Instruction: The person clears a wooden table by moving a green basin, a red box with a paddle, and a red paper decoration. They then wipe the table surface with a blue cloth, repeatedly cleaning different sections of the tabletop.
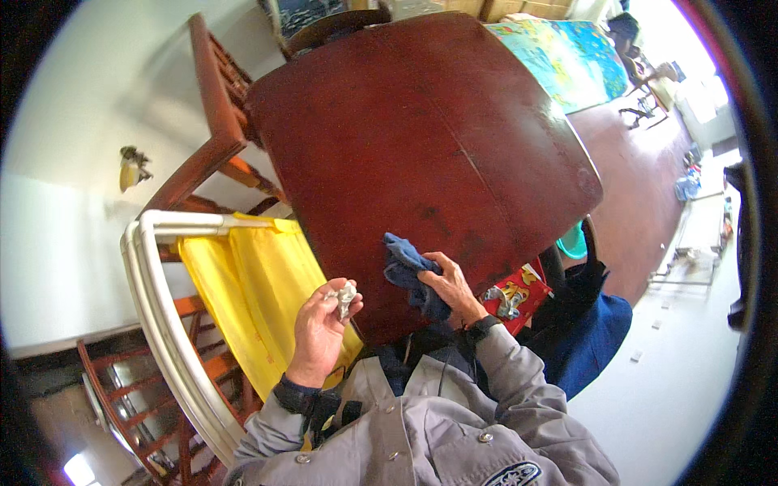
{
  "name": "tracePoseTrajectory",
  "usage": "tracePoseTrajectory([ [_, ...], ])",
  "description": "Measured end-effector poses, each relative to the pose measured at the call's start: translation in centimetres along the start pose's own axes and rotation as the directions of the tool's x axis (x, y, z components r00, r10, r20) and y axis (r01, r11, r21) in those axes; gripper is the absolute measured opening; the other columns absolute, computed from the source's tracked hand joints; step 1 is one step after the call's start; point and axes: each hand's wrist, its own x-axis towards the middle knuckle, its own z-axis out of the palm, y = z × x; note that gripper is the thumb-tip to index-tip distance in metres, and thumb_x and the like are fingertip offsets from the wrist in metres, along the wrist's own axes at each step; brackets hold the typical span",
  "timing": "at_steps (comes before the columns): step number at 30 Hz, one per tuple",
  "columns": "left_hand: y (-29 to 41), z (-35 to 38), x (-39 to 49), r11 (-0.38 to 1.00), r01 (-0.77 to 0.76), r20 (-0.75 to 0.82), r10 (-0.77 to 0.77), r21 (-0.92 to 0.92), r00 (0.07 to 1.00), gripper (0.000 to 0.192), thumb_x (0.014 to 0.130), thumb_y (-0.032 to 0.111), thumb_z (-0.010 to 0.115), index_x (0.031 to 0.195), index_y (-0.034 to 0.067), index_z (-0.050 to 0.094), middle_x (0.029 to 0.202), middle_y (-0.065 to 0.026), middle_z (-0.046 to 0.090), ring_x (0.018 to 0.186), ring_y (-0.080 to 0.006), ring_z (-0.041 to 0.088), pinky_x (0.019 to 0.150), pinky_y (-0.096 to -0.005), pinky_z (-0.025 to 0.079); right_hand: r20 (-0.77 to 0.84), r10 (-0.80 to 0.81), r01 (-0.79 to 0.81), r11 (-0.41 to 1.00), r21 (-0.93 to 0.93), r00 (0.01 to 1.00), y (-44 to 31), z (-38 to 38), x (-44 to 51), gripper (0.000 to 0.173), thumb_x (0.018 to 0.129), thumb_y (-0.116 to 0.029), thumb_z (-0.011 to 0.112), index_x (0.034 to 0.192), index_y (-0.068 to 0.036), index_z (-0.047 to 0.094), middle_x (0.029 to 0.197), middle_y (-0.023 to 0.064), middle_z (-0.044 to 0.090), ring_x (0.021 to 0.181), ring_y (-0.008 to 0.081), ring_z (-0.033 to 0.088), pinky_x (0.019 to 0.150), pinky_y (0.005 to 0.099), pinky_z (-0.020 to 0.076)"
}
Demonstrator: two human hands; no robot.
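Resting near the front edge of the dark red wooden table (pixel 389 140) is a crumpled blue cloth (pixel 404 267). My right hand (pixel 454 290) grips its right side, fingers curled over the fabric. My left hand (pixel 319 337) is palm up at the table's left front corner. It holds a small crumpled white wad (pixel 345 299), perhaps paper or tissue, between thumb and fingers. The tabletop has dark scuff marks and a lengthwise seam.
To the left, a yellow fabric sheet (pixel 261 304) hangs on a white pipe frame (pixel 146 273) beside a wooden chair (pixel 222 133). A red printed bag (pixel 516 297) and dark blue cloth (pixel 592 346) are at the right. Beyond stands a table with a colourful cover (pixel 565 61).
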Motion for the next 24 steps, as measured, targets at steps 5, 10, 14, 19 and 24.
tracePoseTrajectory([
  [5,0.1,0.6,-0.4,0.984,-0.016,-0.096,0.034,0.179,0.995,0.026,0.092,0.006,0.07,0.117,0.0,0.064,0.106,-0.0093,0.068,0.093,-0.0183,0.068,0.085,-0.0285,0.058,-0.008,-0.041,0.041,0.999,0.028,0.999,0.7,-0.1,-0.1,0.047,0.09,-0.017,0.067,0.132,0.0,0.058,0.108,0.0111,0.067,0.093,0.0184,0.066,0.079,0.0339,0.0557],
  [10,0.3,-0.7,-0.8,0.979,0.05,-0.134,-0.024,0.196,0.991,0.016,0.099,0.01,0.062,0.114,0.005,0.062,0.093,-0.007,0.069,0.074,-0.0125,0.066,0.069,-0.0269,0.059,-0.031,-0.167,0.163,0.982,-0.098,0.986,0.7,-0.4,0.0,0.05,0.089,-0.027,0.067,0.129,0.001,0.059,0.111,0.0132,0.066,0.099,0.02,0.064,0.087,0.0351,0.0528],
  [14,0.0,-2.6,-0.5,0.967,0.011,-0.106,0.017,0.256,0.994,0.019,0.102,0.013,0.055,0.12,0.006,0.059,0.081,-0.0034,0.061,0.063,-0.0132,0.061,0.06,-0.0294,0.056,0.017,-0.038,0.038,0.999,-0.019,0.999,-1.3,-1.1,-0.6,0.053,0.087,-0.03,0.068,0.129,0.001,0.058,0.114,0.0129,0.063,0.103,0.0212,0.061,0.087,0.0356,0.0513],
  [19,-0.6,-4.6,1.7,0.951,-0.033,-0.193,0.096,0.308,0.977,0.022,0.1,0.015,0.052,0.12,0.005,0.057,0.077,-0.0001,0.053,0.064,-0.0134,0.058,0.062,-0.0294,0.053,0.057,-0.083,0.079,0.994,0.07,0.995,-5.2,-3.9,-1.6,0.05,0.091,-0.028,0.065,0.131,-0.001,0.056,0.109,0.0118,0.062,0.098,0.0193,0.06,0.085,0.0343,0.0504],
  [24,-1.5,-5.1,6.1,0.88,-0.036,-0.283,0.19,0.474,0.94,0.028,0.093,0.016,0.053,0.119,0.007,0.055,0.089,-0.003,0.055,0.077,-0.0149,0.059,0.069,-0.0309,0.055,0.023,-0.027,0.028,0.998,-0.051,0.999,-8.2,-8.3,0.7,0.047,0.096,-0.026,0.066,0.135,-0.004,0.055,0.118,0.0113,0.059,0.104,0.0217,0.06,0.091,0.0359,0.0501],
])
